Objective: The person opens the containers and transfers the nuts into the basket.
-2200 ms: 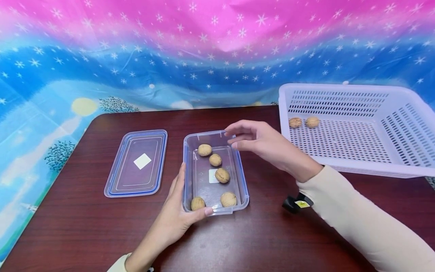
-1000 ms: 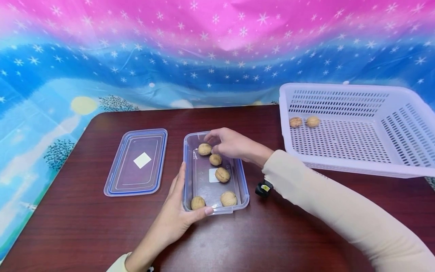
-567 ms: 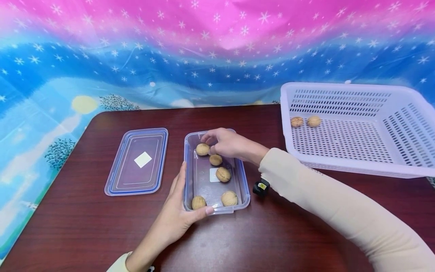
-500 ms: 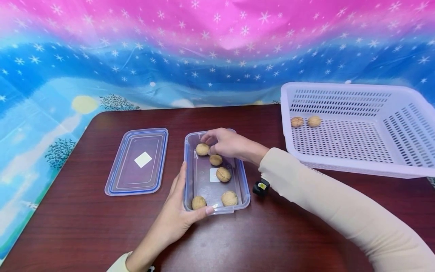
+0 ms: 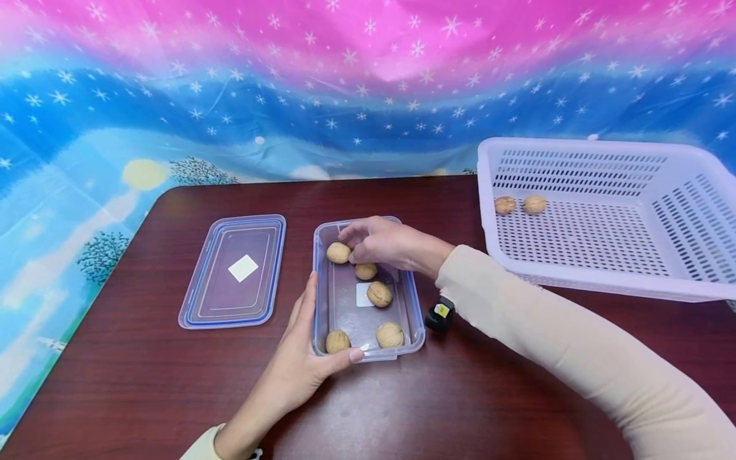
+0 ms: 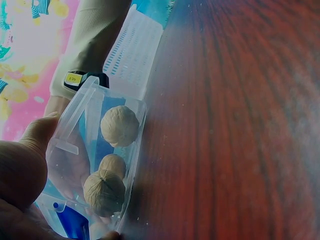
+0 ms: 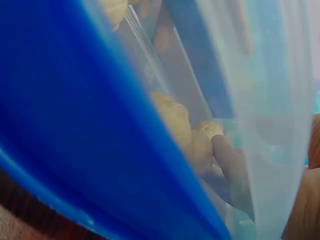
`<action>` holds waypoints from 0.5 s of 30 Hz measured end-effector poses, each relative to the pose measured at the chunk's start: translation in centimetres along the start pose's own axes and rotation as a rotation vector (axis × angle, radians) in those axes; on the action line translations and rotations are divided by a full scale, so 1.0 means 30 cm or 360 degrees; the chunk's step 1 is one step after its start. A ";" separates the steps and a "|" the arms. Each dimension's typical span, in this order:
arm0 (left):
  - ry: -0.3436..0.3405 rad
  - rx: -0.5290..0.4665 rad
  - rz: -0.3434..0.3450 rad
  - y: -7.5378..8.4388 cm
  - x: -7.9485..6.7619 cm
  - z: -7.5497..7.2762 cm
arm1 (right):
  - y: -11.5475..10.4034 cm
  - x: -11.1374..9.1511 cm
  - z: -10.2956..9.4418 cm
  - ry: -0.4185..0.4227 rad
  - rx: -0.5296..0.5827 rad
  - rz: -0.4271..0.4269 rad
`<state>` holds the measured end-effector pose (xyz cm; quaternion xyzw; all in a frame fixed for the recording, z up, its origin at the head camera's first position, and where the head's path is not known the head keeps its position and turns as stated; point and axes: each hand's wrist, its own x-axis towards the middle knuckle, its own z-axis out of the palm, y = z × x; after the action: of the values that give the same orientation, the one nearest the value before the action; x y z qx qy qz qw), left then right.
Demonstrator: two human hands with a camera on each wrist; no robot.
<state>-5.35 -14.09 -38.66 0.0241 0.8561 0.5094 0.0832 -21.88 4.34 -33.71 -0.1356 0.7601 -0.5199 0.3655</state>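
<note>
- Walnut [image 5: 338, 252]: inside the clear container [image 5: 344, 305], far-left end.
- Right hand [image 5: 386, 243]: fingers bent beside this walnut; I cannot tell whether they grasp it.
- Left hand [image 5: 300, 355]: grips the container's near-left corner.
- Lid [image 5: 232, 291]: on the table [image 5: 368, 409], left.

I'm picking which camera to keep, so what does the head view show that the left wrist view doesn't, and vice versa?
Only the head view: the lid with its white label, and two walnuts inside the basket.
Only the left wrist view: yellow shapes on a pink backdrop, and a side-on look at the container.
Both: the left hand gripping the container, the right hand, some container walnuts, the table and the basket.
</note>
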 end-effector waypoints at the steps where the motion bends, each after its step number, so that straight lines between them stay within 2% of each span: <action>1: 0.0001 0.0001 -0.0001 0.000 0.001 0.001 | 0.001 0.001 0.000 -0.0003 0.0046 0.0006; 15: 0.0003 -0.0005 0.0001 -0.002 0.003 0.001 | 0.017 0.023 0.003 0.0021 0.0397 0.0075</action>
<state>-5.44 -14.08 -38.76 0.0238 0.8554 0.5108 0.0821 -22.20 4.09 -34.46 -0.0677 0.6949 -0.6025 0.3867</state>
